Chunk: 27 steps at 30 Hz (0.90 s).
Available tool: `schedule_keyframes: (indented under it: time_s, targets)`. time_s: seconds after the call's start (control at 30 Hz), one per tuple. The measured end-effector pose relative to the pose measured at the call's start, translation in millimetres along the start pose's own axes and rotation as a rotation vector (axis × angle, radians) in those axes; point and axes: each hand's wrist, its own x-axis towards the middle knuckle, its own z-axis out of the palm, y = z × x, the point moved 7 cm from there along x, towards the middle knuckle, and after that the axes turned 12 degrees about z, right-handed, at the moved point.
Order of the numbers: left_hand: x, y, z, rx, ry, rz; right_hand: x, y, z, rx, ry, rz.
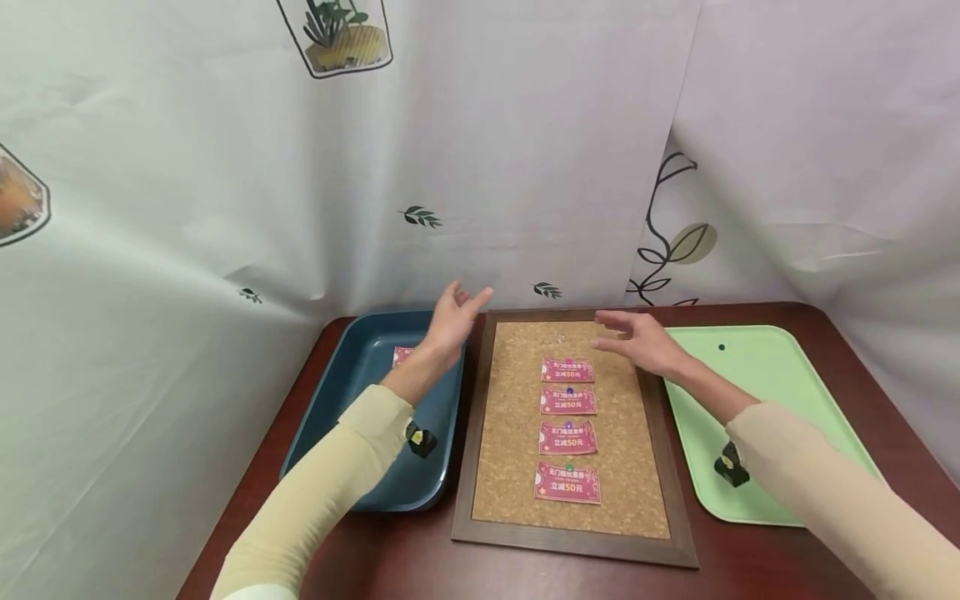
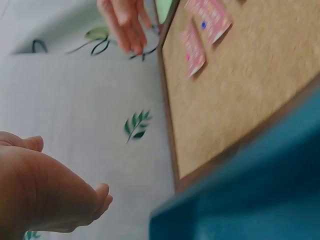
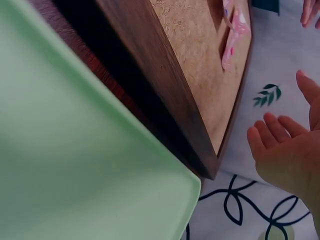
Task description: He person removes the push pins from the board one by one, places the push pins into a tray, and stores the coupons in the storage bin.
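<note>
My left hand (image 1: 452,323) hovers by the far right corner of the blue tray (image 1: 341,367), fingers loosely extended and holding nothing. Above the far right edge of the corkboard (image 1: 510,433), my right hand (image 1: 641,342) is raised with relaxed fingers, also holding nothing. Several pink coupons are pinned in a column down the board; the topmost coupon (image 1: 567,371) has a pink pushpin, the lowest coupon (image 1: 567,484) a green one. A small clear object (image 1: 560,339) sits above the column. Both hands appear unclenched in the wrist views, the right hand (image 3: 290,142) with its fingers apart.
Inside the blue tray lies another pink coupon (image 1: 402,356), partly hidden by my left arm. On the right a green tray (image 1: 765,367) holds a small dark pin (image 1: 722,347). A white patterned curtain (image 1: 510,167) hangs behind the dark red table (image 1: 420,558).
</note>
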Motion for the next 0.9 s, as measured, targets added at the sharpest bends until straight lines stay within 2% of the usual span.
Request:
schedule_keyframes:
  time_s: [0.2, 0.4, 0.6, 0.9]
  targets:
    - [-5.1, -11.3, 33.0, -0.002, -0.062, -0.024, 15.2, -3.9, 20.4, 0.005, -0.084, 0.002]
    - [-8.5, -21.9, 58.3, 0.026, -0.110, -0.040, 20.9, -2.5, 32.6, -0.014, -0.108, -0.006]
    - [-15.4, -36.2, 74.0, 0.090, -0.163, -0.035, 26.0, 3.8, 42.7, -0.008, -0.117, -0.005]
    - [-21.7, -52.2, 90.2, 0.159, -0.241, -0.048, 32.1, 0.6, 48.4, -0.060, -0.080, -0.021]
